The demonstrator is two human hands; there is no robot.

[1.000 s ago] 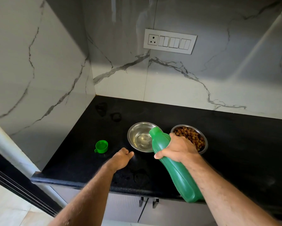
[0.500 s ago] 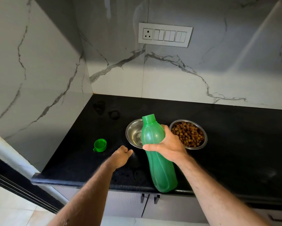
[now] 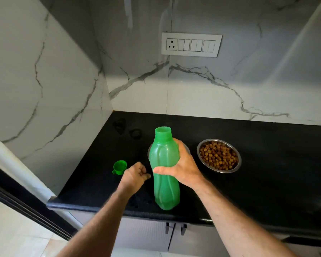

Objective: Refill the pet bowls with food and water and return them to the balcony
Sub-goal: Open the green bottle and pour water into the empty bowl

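We hold the green water bottle upright and uncapped, our right hand wrapped around its middle, its base at the black bench near the front edge. Behind it, a steel water bowl is mostly hidden. Our left hand, loosely curled and empty, hovers just left, near the green cap. The kibble bowl sits right.

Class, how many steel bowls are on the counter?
2: one full of kibble right of the green bottle, one bowl mostly hidden behind the bottle.
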